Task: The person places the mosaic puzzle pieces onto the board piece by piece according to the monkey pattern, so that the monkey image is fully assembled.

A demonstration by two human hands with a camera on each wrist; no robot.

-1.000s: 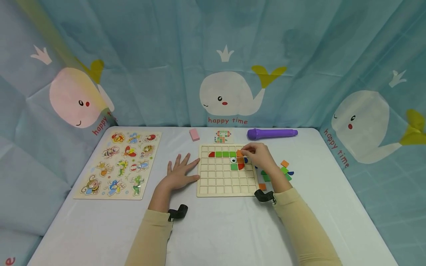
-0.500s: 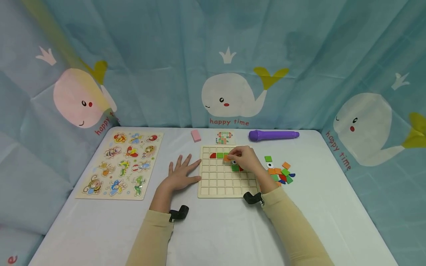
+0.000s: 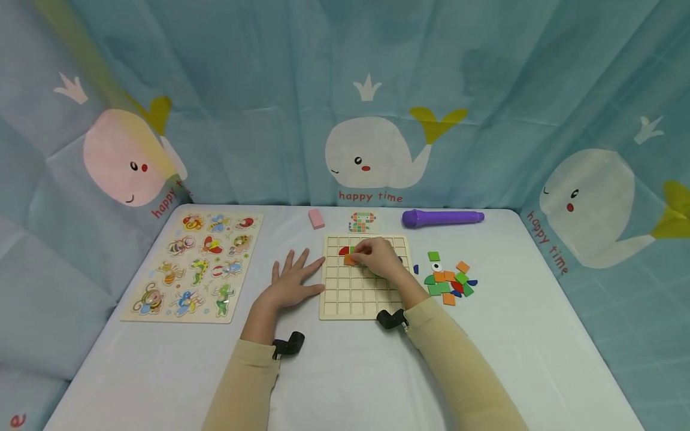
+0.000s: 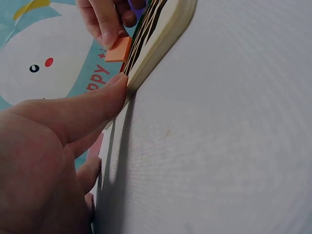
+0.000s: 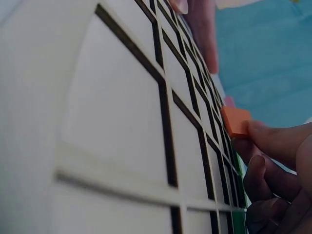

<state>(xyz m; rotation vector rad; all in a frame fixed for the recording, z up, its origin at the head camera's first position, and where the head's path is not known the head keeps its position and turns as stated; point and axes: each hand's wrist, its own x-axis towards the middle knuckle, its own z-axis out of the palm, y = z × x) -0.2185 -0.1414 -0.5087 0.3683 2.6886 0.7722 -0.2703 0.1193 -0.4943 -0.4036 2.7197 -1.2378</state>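
Note:
A wooden grid board (image 3: 336, 293) lies in the middle of the table, with a red quarter-round piece (image 3: 344, 251) in its upper left part. My right hand (image 3: 380, 257) pinches an orange square tile (image 3: 349, 260) just below that red piece. In the right wrist view the orange tile (image 5: 236, 122) is tilted against the grid, between thumb and finger. Green tiles in the top row are mostly hidden under the hand. My left hand (image 3: 293, 281) lies spread on the table, its fingertips touching the board's left edge; the left wrist view shows the thumb (image 4: 117, 85) against that edge.
Loose coloured tiles (image 3: 449, 276) lie right of the board. Behind it are a small pattern card (image 3: 362, 222), a pink block (image 3: 316, 219) and a purple toy microphone (image 3: 443, 218). An insect puzzle board (image 3: 202, 269) occupies the left side.
My right hand has carried the orange tile leftward across the board, from the right end of the green row to below the red piece. The left hand has stayed in place.

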